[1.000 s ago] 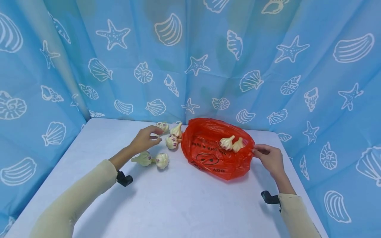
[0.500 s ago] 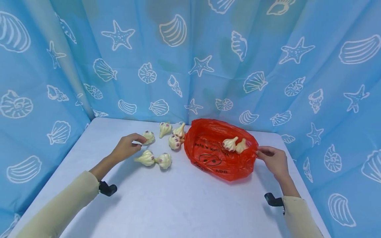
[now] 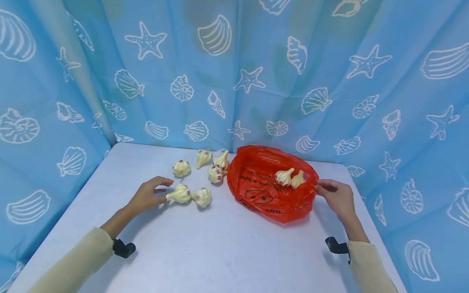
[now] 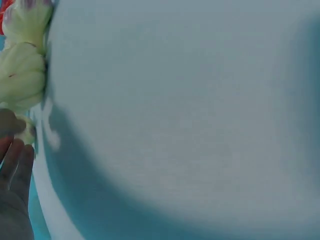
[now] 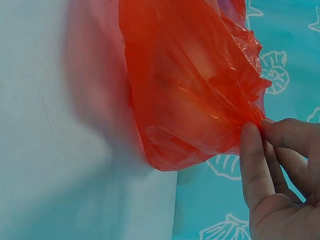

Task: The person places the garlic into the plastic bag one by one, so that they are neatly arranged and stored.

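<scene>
My left hand (image 3: 149,194) hovers over the table's left part, thumb and fingers parted around the stem end of a pale garlic bulb (image 3: 180,194). In the left wrist view, its fingers (image 4: 21,172) come right up to that garlic. A second garlic bulb (image 3: 203,197) lies against the first one's right side. My right hand (image 3: 337,199) pinches the right rim of a red plastic bag (image 3: 256,211) between thumb and fingertips, seen closely in the right wrist view. The bag's mouth gapes, and inside lie two garlic bulbs (image 3: 284,177).
Behind the left hand sits another garlic bulb (image 3: 181,168), with one more (image 3: 204,158) farther back. A pair of bulbs (image 3: 215,174) rests against the bag's left edge. Blue shell-patterned curtain (image 3: 205,101) rises along the back and sides of the white table (image 3: 205,252).
The left hand brought a garlic bulb leftward, left it on the table at the back left, and came forward to the front pair. The right hand kept its pinch on the bag.
</scene>
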A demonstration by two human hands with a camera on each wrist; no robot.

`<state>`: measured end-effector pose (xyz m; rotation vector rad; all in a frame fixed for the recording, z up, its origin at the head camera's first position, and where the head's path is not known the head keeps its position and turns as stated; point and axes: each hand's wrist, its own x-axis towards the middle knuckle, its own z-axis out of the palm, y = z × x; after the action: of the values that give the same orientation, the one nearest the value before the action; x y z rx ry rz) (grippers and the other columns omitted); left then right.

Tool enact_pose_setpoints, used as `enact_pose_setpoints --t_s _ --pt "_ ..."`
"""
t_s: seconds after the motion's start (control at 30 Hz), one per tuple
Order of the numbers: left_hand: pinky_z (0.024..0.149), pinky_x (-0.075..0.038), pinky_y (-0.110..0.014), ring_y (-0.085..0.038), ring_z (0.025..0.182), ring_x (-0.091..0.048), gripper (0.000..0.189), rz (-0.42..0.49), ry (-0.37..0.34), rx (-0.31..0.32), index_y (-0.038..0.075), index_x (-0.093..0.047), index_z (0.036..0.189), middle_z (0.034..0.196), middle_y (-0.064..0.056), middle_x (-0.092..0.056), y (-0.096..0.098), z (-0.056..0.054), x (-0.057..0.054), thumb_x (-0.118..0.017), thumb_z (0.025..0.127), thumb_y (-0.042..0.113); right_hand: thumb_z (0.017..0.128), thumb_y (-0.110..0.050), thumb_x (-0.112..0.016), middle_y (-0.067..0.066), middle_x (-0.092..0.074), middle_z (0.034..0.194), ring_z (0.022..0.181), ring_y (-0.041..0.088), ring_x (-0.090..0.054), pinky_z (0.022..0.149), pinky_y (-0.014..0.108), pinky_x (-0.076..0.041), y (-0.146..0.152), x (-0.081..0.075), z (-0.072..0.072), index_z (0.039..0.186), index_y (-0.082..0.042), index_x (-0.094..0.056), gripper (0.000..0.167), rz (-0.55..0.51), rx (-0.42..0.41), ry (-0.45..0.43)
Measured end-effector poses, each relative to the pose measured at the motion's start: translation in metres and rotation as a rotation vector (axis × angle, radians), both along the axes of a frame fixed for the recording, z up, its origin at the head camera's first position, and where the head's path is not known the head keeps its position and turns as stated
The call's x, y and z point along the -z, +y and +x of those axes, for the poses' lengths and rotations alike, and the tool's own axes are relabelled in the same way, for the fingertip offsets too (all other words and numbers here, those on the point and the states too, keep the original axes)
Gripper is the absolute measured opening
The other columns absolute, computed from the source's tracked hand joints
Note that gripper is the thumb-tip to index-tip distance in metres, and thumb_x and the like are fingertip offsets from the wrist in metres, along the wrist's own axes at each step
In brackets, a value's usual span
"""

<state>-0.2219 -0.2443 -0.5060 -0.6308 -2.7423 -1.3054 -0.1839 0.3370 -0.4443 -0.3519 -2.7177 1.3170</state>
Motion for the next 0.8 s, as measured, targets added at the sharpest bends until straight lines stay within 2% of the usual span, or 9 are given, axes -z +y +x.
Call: enact_pose_setpoints --t_s 0.13,0.27,0.5,0.67,0.8 --pt "0.093 -0.050 -0.042 -0.032 0.117 -0.056 0.059 -0.015 -0.001 0.046 0.002 -0.059 0.127 0.126 -0.013 -0.058 0.004 0.004 0.005 -0.084 0.074 0.008 0.093 -0.030 -0.067 0.016 -0.061 0.126 0.108 0.031 -0.061 0.092 0.042 -0.050 0.000 0.001 -0.001 0.132 -0.007 -0.060 0.046 0.002 0.008 -0.002" --pt "0.096 -0.048 -0.043 -0.030 0.118 -0.056 0.071 -0.041 -0.015 0.033 0.006 -0.056 0.131 0.129 -0.010 -0.056 0.010 0.007 0.010 -0.089 0.071 0.022 0.093 -0.030 -0.066 0.017 -0.061 0.126 0.109 0.032 -0.061 0.092 0.043 -0.050 -0.002 0.001 -0.003 0.133 -0.007 -0.059 0.047 -0.005 0.004 -0.002" --pt "0.098 -0.047 -0.041 -0.031 0.121 -0.053 0.082 0.046 -0.022 0.029 0.002 -0.049 0.135 0.132 -0.012 -0.053 0.022 0.002 0.020 -0.091 0.067 0.023 0.093 -0.029 -0.066 0.017 -0.060 0.127 0.109 0.032 -0.061 0.093 0.043 -0.050 -0.002 0.001 -0.004 0.132 -0.008 -0.060 0.045 -0.014 0.017 -0.010" --pt "0.097 -0.048 -0.042 -0.033 0.121 -0.054 0.079 0.060 -0.020 0.013 0.003 -0.048 0.135 0.132 -0.013 -0.054 0.027 0.001 0.024 -0.089 0.070 0.021 0.093 -0.028 -0.067 0.017 -0.061 0.126 0.109 0.032 -0.061 0.093 0.043 -0.050 -0.001 0.001 -0.004 0.132 -0.007 -0.060 0.044 -0.014 0.019 -0.008" --pt "0.096 -0.049 -0.043 -0.035 0.120 -0.055 0.077 0.055 -0.016 0.007 0.003 -0.048 0.136 0.133 -0.014 -0.054 0.030 0.002 0.023 -0.088 0.071 0.019 0.094 -0.027 -0.066 0.018 -0.061 0.126 0.109 0.032 -0.062 0.092 0.043 -0.050 0.000 0.000 -0.004 0.132 -0.007 -0.060 0.044 -0.006 0.020 -0.003"
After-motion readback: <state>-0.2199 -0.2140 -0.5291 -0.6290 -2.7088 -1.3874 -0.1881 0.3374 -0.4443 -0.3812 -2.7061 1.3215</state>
